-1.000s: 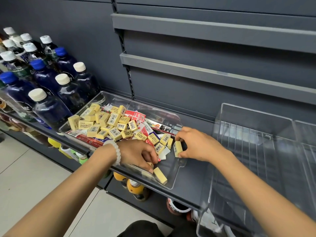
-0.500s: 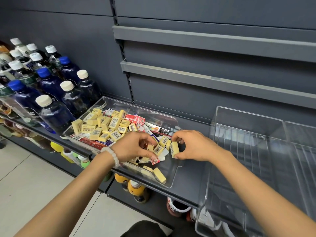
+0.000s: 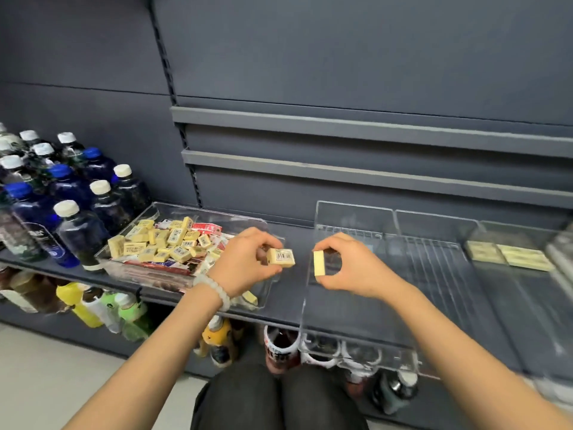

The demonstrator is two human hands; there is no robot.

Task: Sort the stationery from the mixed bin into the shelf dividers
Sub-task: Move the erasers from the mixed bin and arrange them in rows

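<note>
Now, on my remote feed, two hands hang above the grey shelf (image 3: 288,305), each pinching one yellow eraser. My left hand (image 3: 245,262), a pale bead bracelet (image 3: 214,287) on its wrist, has its fingers (image 3: 263,240) curled tight round a barcode-labelled eraser (image 3: 280,257) over the right end of the clear mixed bin (image 3: 248,220). My right hand (image 3: 347,265) grips a plain-faced eraser (image 3: 319,263) edge-on between thumb and forefinger, the other fingers arched loosely above it, just over the left wall of the nearest clear divider tray (image 3: 350,333). The two erasers sit near each other but apart, a strip of bare shelf showing below the gap. One bin holds a heap of yellow erasers (image 3: 161,240), too many to count surely, over red-and-white packets (image 3: 204,227); one stray eraser (image 3: 249,297) lies by the bin's front right corner. Right of it stand at least three divider trays side by side; the first shows only its ribbed floor, and farther right a tray (image 3: 527,293) carries two flat pale blocks (image 3: 508,257), blurred. Capped bottles (image 3: 77,231) crowd the shelf's left end, touching the bin's left wall.
</note>
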